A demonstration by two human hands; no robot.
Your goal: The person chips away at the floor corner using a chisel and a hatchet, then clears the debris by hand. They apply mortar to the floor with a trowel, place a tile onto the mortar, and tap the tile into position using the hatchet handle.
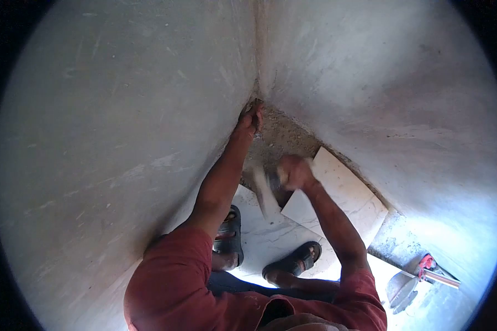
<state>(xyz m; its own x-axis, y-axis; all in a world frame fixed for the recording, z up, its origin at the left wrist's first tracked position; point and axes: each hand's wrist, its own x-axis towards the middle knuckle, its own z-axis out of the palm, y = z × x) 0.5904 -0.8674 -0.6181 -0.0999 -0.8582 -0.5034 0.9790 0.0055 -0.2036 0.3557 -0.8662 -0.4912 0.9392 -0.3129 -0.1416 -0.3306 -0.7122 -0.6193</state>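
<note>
My left hand (250,118) reaches down into the corner where the two walls meet, its fingers closed close to the rough floor. What those fingers hold is hidden by the hand. Over the front of the bare, gritty patch (286,135), my right hand (296,172) is curled into a fist and blurred by motion. A pale, smeared strip (265,193) and a dark blurred shape show just left of the fist; I cannot tell what it grips. Beside my right forearm lies a white marbled tile (337,193), set at an angle over other tiles.
Grey plastered walls (121,110) close in on the left and right (403,99). My sandalled feet (295,260) stand on pale floor tiles (254,234). At the lower right lie a trowel-like metal tool (403,292) and a red item (426,262) beside long thin pieces.
</note>
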